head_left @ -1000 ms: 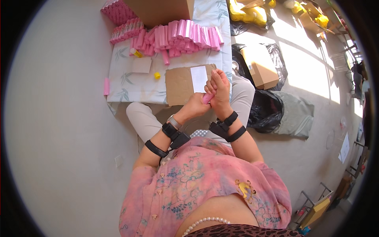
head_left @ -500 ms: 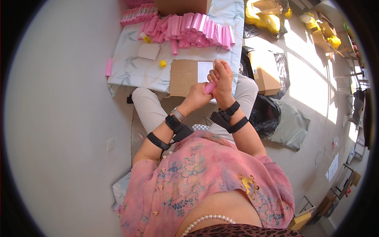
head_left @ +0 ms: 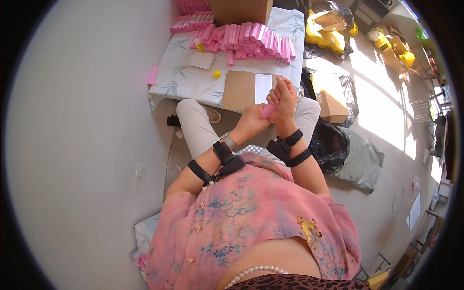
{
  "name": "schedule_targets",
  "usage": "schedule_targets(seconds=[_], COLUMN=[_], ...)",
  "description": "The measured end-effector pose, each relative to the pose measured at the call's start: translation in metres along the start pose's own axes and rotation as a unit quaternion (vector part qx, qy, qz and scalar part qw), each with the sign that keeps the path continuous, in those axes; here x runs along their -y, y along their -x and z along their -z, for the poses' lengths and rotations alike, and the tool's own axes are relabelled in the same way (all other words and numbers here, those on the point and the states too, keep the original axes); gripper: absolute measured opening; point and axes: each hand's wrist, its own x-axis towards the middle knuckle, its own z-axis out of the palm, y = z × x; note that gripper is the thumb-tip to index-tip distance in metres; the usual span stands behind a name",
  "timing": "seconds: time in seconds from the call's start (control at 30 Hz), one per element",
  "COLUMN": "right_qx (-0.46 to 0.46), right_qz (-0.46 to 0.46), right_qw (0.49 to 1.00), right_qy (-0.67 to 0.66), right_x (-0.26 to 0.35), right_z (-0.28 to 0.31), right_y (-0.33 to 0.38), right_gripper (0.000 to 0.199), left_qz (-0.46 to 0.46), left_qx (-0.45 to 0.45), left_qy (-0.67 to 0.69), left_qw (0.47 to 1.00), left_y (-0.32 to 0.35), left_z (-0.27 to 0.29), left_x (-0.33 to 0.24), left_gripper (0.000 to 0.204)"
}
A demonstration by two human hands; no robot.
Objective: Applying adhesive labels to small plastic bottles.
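A small pink roll [head_left: 267, 111] is held between my two hands, just over the near edge of the table. My left hand [head_left: 252, 123] is closed around its lower left end. The fingers of my right hand [head_left: 284, 100] curl round the other end, so part of the roll is hidden. Just beyond my hands lies a flat piece of cardboard [head_left: 237, 87], with a white sheet [head_left: 263, 86] on it. Many more pink rolls [head_left: 249, 38] are heaped across the far part of the table.
The table [head_left: 176, 87] has a pale leaf-patterned cover. On it are a yellow-and-white glue stick [head_left: 198, 45], a yellow cap [head_left: 217, 74], a white card [head_left: 202, 60] and a cardboard box [head_left: 241, 10]. To the right, a carton [head_left: 331, 99] stands among black bags [head_left: 328, 145] on the floor.
The view has shifted, so the table and both hands sit further right in the picture. Both hands keep the pink roll between them, in nearly the same pose.
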Motion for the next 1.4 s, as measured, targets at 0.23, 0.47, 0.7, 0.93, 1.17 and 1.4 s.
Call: schedule_targets(seconds=[0.23, 0.47, 0.7, 0.93, 1.17, 1.4], right_qx=[0.149, 0.201, 0.237, -0.118, -0.022, 0.001], right_qz=[-0.044, -0.064, -0.103, 0.015, -0.096, -0.089], right_qw=[0.988, 0.977, 0.965, 0.993, 0.989, 0.983], right_qy=[-0.017, -0.021, -0.030, -0.006, -0.109, -0.159], right_x=[-0.012, 0.000, 0.017, -0.014, -0.015, -0.025], right_z=[-0.004, 0.000, 0.006, 0.013, 0.048, 0.064], right_y=[0.048, 0.059, 0.037, -0.004, -0.051, -0.080], right_gripper=[0.011, 0.013, 0.012, 0.017, 0.018, 0.019], left_qz=[-0.107, 0.055, 0.132, -0.130, 0.166, 0.270], left_qx=[0.057, 0.225, 0.319, -0.037, 0.292, 0.315], left_qy=[0.156, 0.281, 0.339, -0.128, 0.305, 0.517], left_qw=[0.980, 0.931, 0.875, 0.982, 0.891, 0.749], left_y=[0.028, 0.046, 0.023, -0.023, -0.051, -0.075], left_z=[0.007, 0.018, 0.019, -0.037, 0.009, 0.010], left_x=[0.015, -0.003, -0.008, 0.053, 0.037, 0.058], left_gripper=[0.035, 0.010, 0.011, 0.015, 0.033, 0.034])
